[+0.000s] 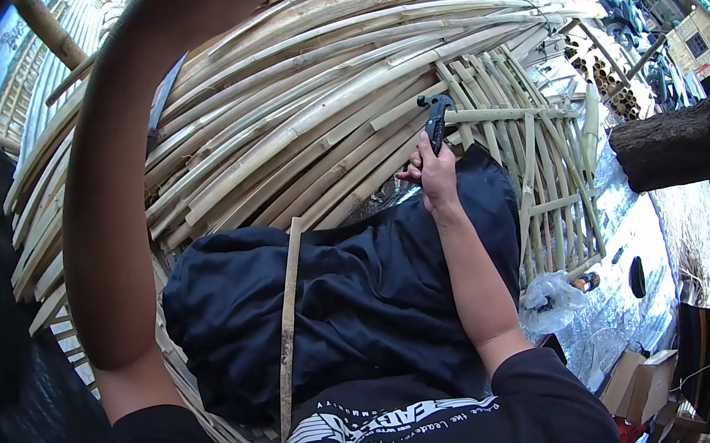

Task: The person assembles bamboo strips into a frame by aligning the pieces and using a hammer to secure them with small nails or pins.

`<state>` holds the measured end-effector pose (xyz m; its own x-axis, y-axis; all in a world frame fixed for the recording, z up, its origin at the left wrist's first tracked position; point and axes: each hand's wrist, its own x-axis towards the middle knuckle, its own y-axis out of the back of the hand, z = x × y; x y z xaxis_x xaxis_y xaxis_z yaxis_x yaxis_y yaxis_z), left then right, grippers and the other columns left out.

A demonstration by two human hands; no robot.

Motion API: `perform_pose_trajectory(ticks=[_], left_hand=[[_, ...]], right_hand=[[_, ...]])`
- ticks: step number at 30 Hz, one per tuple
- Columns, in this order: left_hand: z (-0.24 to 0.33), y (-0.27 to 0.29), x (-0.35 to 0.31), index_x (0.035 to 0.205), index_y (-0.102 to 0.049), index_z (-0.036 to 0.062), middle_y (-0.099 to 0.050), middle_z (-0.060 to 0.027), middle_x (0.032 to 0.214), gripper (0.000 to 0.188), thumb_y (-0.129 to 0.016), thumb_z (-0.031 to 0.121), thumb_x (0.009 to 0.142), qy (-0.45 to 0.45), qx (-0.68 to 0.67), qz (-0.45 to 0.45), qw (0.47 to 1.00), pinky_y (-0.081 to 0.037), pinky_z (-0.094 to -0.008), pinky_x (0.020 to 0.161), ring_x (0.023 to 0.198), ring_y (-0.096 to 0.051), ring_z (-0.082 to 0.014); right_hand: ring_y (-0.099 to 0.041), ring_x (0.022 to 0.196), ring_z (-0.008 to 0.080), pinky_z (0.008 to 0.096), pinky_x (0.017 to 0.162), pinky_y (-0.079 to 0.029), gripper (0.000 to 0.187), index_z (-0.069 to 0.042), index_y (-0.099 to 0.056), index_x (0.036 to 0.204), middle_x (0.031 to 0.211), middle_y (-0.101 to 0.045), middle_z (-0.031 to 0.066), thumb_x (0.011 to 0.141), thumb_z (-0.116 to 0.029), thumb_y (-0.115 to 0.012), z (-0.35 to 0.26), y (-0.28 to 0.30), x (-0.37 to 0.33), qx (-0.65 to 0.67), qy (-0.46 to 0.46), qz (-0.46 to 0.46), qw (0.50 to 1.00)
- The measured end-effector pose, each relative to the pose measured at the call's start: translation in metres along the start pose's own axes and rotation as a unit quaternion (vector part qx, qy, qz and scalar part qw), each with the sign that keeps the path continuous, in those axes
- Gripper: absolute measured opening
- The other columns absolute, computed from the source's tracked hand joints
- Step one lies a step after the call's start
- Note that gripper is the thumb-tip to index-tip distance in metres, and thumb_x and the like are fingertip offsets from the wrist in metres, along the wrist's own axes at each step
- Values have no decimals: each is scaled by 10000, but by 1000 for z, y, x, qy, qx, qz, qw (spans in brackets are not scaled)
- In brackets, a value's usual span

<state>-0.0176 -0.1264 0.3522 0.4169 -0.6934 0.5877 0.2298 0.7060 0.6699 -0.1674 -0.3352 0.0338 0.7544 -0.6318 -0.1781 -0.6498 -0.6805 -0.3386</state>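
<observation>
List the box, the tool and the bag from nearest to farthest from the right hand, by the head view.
From the right hand:
1. Tool: black, held in that hand.
2. Bag: clear plastic, lower right of the hand.
3. Box: cardboard, beyond the bag, toward the lower right.

A: Which camera?
B: Head, left fisheye of the worn pair. Sits above the black shirt (420,441), picture upright.
A: Facing?
B: Down and outward: shirt at the near edge of the lap (363,283), bamboo pile (305,111) past its far edge, top of frame.
A: How near?
B: Close. Left forearm (108,218) looms biggest, nearest the lens. Right grip (437,177) looks smaller, farther off, near the lap's far right corner.
A: Coverage?
B: Wide. Round dark rim cuts the corners; building (703,50) tips over at right.
</observation>
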Motion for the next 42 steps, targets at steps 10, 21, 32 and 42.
perform_pose_trajectory(ticks=[10,21,32,42], left_hand=[[-167,-92,-157,1110,-603,30,-665,-217,900,323,-676,286,927,128,105,-177,970,-470,-493,777,888,-613,-437],[-232,-156,-200,1092,-614,86,-695,-196,926,272,-669,284,913,223,149,-96,959,-529,-489,774,917,-660,-399],[-256,-152,-192,1106,-684,96,-684,-131,990,269,-698,264,896,240,159,-58,956,-547,-447,767,911,-668,-363],[-262,-145,-190,1093,-707,129,-669,-71,978,278,-730,287,865,198,225,26,954,-565,-409,723,873,-691,-288]], right_hand=[[-432,469,47,306,510,-586,287,-93,-440,875,659,-446,-21,1038,-305,-542,1,-6,-1,-49,-1,-24,999],[-420,464,52,279,495,-561,294,-80,-437,879,653,-446,-14,1039,-300,-549,13,-14,-3,-166,-16,-57,984],[-449,504,44,251,511,-538,245,-54,-476,960,652,-460,-22,1032,-270,-566,30,-31,-4,-250,-29,-127,960],[-453,502,45,243,512,-528,265,-54,-483,949,657,-470,-23,1022,-287,-586,27,-26,-5,-228,-43,-117,966]])
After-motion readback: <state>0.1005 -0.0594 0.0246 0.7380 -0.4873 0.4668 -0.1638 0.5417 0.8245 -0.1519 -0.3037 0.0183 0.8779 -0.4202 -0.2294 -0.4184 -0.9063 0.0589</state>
